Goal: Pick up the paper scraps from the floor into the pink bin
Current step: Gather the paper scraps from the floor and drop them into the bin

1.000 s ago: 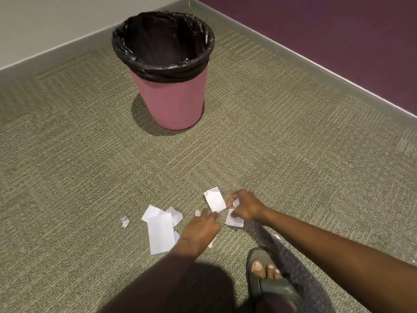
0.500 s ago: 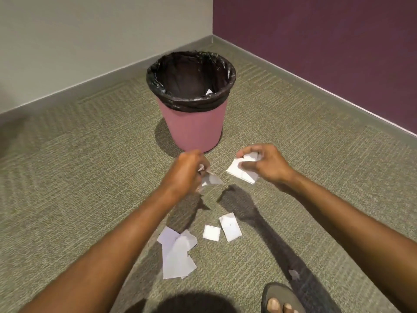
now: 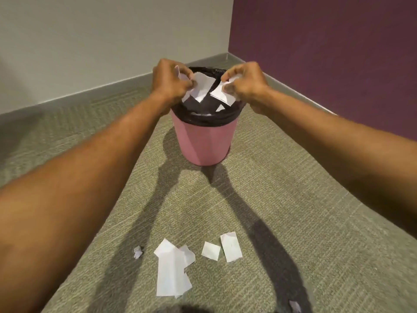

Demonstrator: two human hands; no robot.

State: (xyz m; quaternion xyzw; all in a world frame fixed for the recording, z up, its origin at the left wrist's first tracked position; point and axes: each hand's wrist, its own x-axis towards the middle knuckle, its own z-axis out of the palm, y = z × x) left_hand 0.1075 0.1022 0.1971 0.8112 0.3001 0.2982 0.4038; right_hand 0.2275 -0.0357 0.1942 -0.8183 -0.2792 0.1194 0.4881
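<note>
The carpet is stretching out in a coarse, olive, ribbed weave all round the pink bin, a smooth tapered plastic tub wearing a crinkly black liner folded over its rim. Right above the bin's mouth, the left hand is pinching a white paper scrap in curled fingertips. The right hand is pinching a second scrap the same way, and both pieces are dangling over the opening. A triangular bit is showing inside the bin.

Well apart from the bin, on its near side, a pile of sheets is lying flat and overlapped. Lying there too are a rectangular scrap, a small square and a crumpled bit.

These are looking featherlight, thin and limp, and they are hugging the weave. A fingertip pinch at a raised corner or edge is probably the way in, and they may flutter, so letting go low over the bin seems wise.
</note>
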